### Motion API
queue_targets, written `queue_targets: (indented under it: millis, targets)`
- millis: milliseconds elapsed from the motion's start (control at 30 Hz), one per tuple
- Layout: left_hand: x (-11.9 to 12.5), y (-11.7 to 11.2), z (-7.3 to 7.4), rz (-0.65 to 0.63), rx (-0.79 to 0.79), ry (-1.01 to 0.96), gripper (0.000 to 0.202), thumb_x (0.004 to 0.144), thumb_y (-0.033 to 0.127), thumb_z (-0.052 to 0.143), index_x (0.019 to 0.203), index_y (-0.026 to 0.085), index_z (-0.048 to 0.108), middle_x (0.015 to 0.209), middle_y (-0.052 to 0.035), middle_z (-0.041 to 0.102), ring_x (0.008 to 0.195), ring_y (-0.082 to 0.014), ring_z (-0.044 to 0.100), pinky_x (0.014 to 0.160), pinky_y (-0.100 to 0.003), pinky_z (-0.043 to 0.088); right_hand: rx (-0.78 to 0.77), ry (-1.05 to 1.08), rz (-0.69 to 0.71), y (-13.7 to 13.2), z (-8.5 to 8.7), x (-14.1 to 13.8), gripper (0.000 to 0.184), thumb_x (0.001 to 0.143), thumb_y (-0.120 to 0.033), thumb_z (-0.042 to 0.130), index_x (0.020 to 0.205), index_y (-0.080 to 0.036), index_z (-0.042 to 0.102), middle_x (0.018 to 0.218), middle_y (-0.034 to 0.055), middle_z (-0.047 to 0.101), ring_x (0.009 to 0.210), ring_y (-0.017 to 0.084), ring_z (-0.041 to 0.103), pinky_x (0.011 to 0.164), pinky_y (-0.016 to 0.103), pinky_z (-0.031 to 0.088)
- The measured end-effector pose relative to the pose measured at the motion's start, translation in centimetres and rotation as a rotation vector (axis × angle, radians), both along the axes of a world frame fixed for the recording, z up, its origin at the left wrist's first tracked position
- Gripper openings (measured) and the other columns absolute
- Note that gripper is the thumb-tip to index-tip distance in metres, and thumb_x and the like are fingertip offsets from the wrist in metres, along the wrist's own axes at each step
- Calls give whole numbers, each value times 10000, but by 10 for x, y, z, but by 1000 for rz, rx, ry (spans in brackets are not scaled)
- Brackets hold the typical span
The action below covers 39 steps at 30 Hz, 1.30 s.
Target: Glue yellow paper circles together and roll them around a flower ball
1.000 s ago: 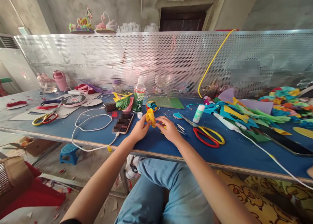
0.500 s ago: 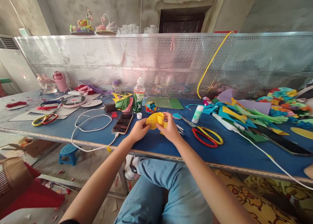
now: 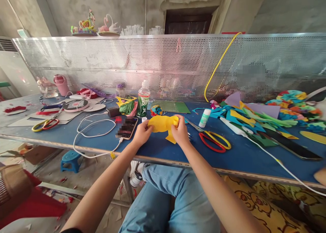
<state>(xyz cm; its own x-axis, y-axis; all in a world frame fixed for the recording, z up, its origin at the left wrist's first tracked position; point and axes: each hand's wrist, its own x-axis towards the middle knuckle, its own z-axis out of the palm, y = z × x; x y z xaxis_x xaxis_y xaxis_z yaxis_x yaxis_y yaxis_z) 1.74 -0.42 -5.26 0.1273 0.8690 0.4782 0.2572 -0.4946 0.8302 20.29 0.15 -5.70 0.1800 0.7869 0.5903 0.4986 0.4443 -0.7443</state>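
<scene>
Strip [image 3: 161, 123] of yellow material spans both hands above the desk [image 3: 155, 151], near its front edge. Left hand [image 3: 142, 134] pinches one end, right hand [image 3: 181, 131] the other. Middle spread out; right end looks curled, not yet flat. Scissors [image 3: 212, 142] and glue stick [image 3: 205, 118] lie untouched, rightward.

Craft workshop, bare concrete wall [image 3: 129, 7], scissors [image 3: 203, 131], glue stick [image 3: 204, 118], scraps [image 3: 241, 119] (many colours)
</scene>
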Motion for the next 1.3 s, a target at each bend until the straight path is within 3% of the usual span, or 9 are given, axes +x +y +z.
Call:
queue_targets:
  millis: [233, 400, 533, 633, 733, 933, 1100, 1300]
  targets:
    - [-2, 2, 0, 93, -1, -15, 179, 735, 239, 505, 861, 155, 600, 696, 1, 596, 590, -122, 547, 512, -208, 438, -1, 56, 48, 1, 3, -1, 341, 631, -252, 559, 948, -216, 440, 803, 26, 590, 664, 198, 582, 621, 321, 460]
    - [-2, 1, 1, 154, -22, -46, 188, 731, 253, 502, 878, 164, 577, 694, -1, 598, 563, -129, 559, 438, -200, 440, 16, 131, -63, 4, 4, 4, 354, 667, -256, 506, 1008, -210, 424, 862, 57, 590, 744, 224, 584, 669, 346, 450]
    - [-1, 0, 3, 159, -43, -63, 191, 735, 261, 491, 885, 166, 563, 673, 4, 590, 525, -124, 550, 412, -203, 450, 7, 175, -87, 4, 6, 6, 263, 745, -268, 394, 999, -213, 431, 943, 92, 599, 858, 248, 573, 745, 383, 425]
    - [-1, -1, 4, 171, -46, -73, 180, 731, 250, 487, 872, 166, 562, 654, 11, 576, 508, -116, 540, 404, -198, 447, 9, 181, -62, 3, 7, 6, 244, 784, -341, 401, 990, -213, 434, 945, 92, 599, 873, 249, 569, 753, 381, 424]
    - [-2, -1, 4, 196, -47, -89, 182, 724, 248, 493, 869, 165, 564, 656, 13, 574, 509, -113, 537, 399, -191, 443, 2, 268, 17, 4, 7, 5, 357, 732, -442, 537, 985, -208, 443, 938, 85, 600, 857, 243, 581, 734, 362, 444]
    - [-4, 2, 5, 271, -52, -152, 190, 732, 246, 492, 893, 160, 546, 726, -14, 592, 552, -116, 550, 405, -189, 463, -31, 472, 165, 11, 7, 6, 381, 669, -470, 608, 908, -193, 499, 872, 59, 621, 791, 209, 608, 666, 320, 486]
    - [-6, 3, 5, 307, -54, -181, 223, 760, 252, 480, 958, 161, 525, 794, -42, 619, 612, -137, 589, 430, -198, 477, -19, 567, 106, 13, 5, 12, 373, 646, -382, 607, 942, -180, 502, 869, 47, 610, 774, 181, 595, 667, 299, 479]
    - [-8, 2, 5, 324, -19, -142, 196, 785, 294, 470, 890, 160, 566, 727, -29, 612, 609, -146, 579, 455, -222, 472, 14, 560, 13, 14, 3, 20, 374, 722, -485, 510, 859, -149, 598, 803, 48, 603, 725, 168, 548, 656, 294, 445]
